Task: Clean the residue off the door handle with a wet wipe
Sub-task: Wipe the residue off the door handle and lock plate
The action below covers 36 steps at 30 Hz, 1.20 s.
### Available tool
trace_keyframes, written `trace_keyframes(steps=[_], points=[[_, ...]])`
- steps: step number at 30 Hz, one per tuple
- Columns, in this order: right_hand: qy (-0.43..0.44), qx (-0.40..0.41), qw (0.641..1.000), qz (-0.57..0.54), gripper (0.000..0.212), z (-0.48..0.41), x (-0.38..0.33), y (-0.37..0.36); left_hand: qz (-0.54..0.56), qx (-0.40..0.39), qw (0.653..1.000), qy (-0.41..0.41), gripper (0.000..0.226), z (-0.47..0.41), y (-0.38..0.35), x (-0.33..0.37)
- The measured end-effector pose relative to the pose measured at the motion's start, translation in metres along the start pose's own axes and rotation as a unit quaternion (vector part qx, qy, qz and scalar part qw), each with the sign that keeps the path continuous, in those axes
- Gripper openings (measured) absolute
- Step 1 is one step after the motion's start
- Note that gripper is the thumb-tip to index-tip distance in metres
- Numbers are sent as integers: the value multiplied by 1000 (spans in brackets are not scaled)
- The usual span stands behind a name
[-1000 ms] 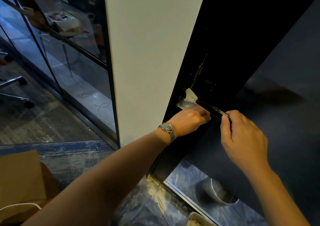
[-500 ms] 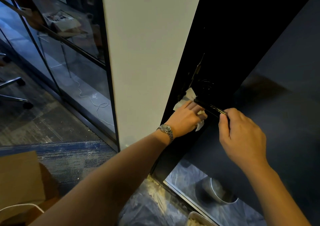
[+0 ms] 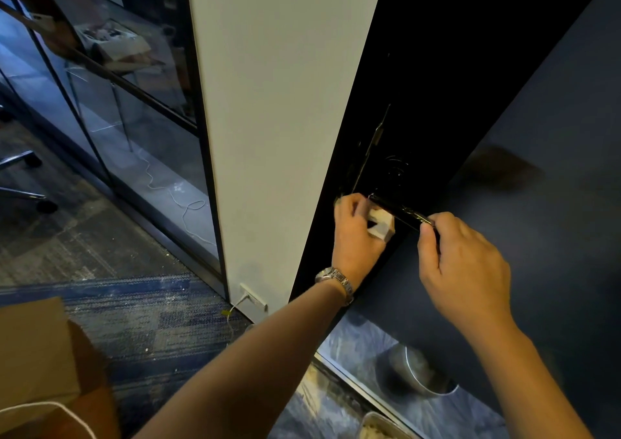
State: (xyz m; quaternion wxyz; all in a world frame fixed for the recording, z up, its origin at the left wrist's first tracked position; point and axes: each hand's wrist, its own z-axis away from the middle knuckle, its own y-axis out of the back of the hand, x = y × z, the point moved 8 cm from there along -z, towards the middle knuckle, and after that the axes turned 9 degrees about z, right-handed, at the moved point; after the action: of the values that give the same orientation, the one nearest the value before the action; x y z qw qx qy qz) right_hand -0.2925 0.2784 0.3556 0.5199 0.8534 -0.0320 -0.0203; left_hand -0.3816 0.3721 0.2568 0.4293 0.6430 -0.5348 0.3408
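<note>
A black lever door handle (image 3: 398,210) sticks out from the edge of a dark door (image 3: 537,136). My left hand (image 3: 356,237), with a watch on the wrist, is closed around a bunched white wet wipe (image 3: 381,225) and holds it just under the handle's inner end. My right hand (image 3: 467,267) pinches the handle's outer tip between thumb and fingers. A dark lock plate with a round part (image 3: 395,168) sits above the handle.
A white wall panel (image 3: 279,119) stands left of the door, with a small socket and cable (image 3: 253,299) near its base. Glass partitions (image 3: 111,102) run at the left. A cardboard box (image 3: 33,354) lies at lower left; a metal bowl (image 3: 416,371) rests on the floor below the door.
My left hand has slid left and down along the handle, bunching the wipe below its inner end. My right hand has kept its hold on the handle's tip.
</note>
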Motion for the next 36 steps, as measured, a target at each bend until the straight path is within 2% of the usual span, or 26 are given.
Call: trace_keyframes(steps=[2, 3, 4, 5, 6, 7, 8, 13, 17, 20, 23, 25, 28, 30, 33, 36], points=[[-2, -3, 1000, -3, 26, 0, 0, 0, 131, 84, 980, 127, 31, 7, 8, -11], [-2, -3, 1000, -2, 26, 1, 0, -1, 183, 120, 954, 206, 25, 12, 6, -24], [-1, -3, 1000, -1, 26, 1, 0, -1, 249, 152, 908, 300, 22, 18, 2, -39], [-1, -2, 1000, 0, 26, 1, 0, -1, 339, 175, 835, 395, 20, 26, -8, -52], [1, -3, 1000, 0, 26, 1, 1, -1, 423, 181, 758, 462, 20, 32, -20, -60], [2, -4, 1000, -1, 26, 0, 1, -1, 478, 182, 701, 497, 21, 35, -28, -64], [3, -5, 1000, -3, 27, 0, 0, -1, 493, 187, 682, 506, 20, 37, -29, -67], [1, 6, 1000, -7, 26, 0, -1, 0, 465, 214, 731, 451, 9, 33, -16, -68], [-5, 9, 1000, -1, 19, 0, 1, -1, 506, 198, 718, 435, 33, 28, -15, -62], [-5, 9, 1000, -1, 20, 0, 1, -1, 505, 170, 726, 434, 30, 25, -13, -63], [-8, 8, 1000, -2, 24, 0, 1, -2, 473, 152, 759, 421, 18, 20, -5, -64], [-11, 4, 1000, 0, 24, 0, 0, -3, 407, 151, 807, 400, 12, 20, 5, -58], [-17, 0, 1000, -1, 26, 0, 0, -3, 239, 127, 920, 284, 17, 10, 20, -32], [-19, -2, 1000, -2, 25, 0, 0, -2, 138, 95, 970, 178, 20, 4, 25, -9], [-20, -1, 1000, -3, 25, 0, -1, -1, 21, 30, 999, 23, 22, 1, 21, 15], [-20, 0, 1000, -2, 22, 0, -1, -1, -57, -53, 992, -102, 20, 7, 9, 26]])
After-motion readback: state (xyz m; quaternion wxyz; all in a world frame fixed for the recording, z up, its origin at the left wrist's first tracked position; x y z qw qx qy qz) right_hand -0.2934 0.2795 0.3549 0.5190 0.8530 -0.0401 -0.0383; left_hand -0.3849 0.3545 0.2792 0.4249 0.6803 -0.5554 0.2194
